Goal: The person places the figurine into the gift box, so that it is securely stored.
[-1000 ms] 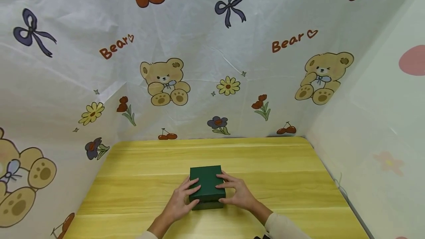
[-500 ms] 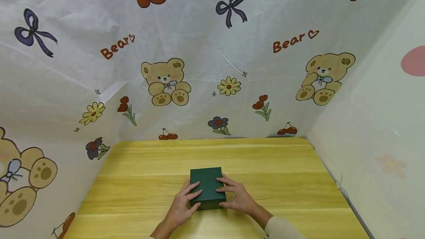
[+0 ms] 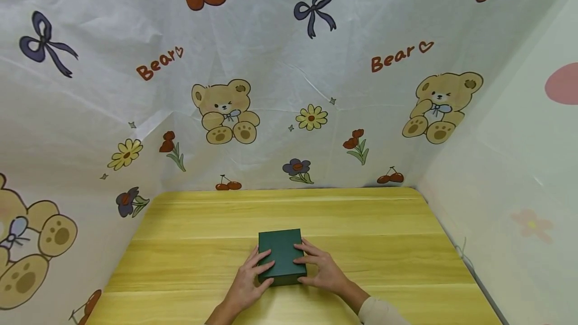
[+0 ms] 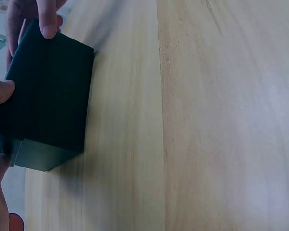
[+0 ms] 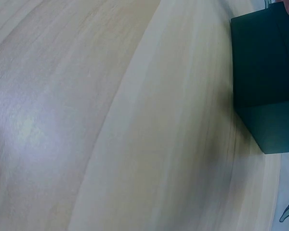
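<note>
A dark green lidded box (image 3: 281,252) sits on the wooden table in front of me, and its lid (image 4: 8,108) is down over the base (image 4: 48,156). My left hand (image 3: 245,281) grips the lid at its left side, fingers over the top and thumb at the front corner. On the opposite side my right hand (image 3: 326,272) holds the lid in the same way. Only two fingertips of a hand show in the right wrist view, touching the box (image 5: 262,62). What the box contains is hidden.
The yellow wood-grain table (image 3: 203,219) reaches back to a white wall sheet (image 3: 271,54) printed with bears, bows and flowers. A pale side wall (image 3: 506,154) stands at the right, where a thin cable (image 3: 465,257) runs along the table's edge.
The lid has come down over the base, and the gap seen along the front has closed. Both hands have moved slightly down with it.
</note>
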Demonstrator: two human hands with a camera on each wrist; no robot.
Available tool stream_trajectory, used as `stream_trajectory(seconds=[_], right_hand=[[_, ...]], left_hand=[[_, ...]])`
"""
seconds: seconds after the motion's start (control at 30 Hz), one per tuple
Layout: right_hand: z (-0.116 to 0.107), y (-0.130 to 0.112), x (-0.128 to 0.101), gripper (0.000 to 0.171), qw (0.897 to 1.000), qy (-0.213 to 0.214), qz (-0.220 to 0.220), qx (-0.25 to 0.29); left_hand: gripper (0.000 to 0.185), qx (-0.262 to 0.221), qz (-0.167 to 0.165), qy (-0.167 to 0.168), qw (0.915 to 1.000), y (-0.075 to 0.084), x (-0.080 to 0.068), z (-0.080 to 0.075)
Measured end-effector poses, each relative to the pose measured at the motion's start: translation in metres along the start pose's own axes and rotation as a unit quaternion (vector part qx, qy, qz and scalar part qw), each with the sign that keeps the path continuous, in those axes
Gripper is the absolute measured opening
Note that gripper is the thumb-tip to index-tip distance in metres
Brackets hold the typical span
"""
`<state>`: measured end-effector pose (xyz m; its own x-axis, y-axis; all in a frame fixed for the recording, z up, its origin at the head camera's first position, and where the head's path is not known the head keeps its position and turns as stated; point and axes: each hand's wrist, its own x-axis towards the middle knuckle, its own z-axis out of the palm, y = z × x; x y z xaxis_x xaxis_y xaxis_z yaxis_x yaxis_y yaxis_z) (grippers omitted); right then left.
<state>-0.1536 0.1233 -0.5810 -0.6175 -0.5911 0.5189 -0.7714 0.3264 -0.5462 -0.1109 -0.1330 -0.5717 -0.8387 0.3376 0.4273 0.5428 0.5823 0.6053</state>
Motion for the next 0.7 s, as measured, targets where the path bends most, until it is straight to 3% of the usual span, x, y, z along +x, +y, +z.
stream_trajectory(seconds=[0.47, 0.7], right_hand=[[0.0068, 0.0014, -0.003, 0.037, 1.0, 0.01, 0.013, -0.016], [0.0082, -0.0046, -0.0012, 0.026, 0.998, 0.021, 0.056, -0.024]], left_hand=[[0.025, -0.003, -0.017, 0.016, 0.9997, -0.0035, -0.0004, 0.0041], [0.024, 0.015, -0.027, 0.017, 0.9994, -0.0049, 0.0007, 0.0045]])
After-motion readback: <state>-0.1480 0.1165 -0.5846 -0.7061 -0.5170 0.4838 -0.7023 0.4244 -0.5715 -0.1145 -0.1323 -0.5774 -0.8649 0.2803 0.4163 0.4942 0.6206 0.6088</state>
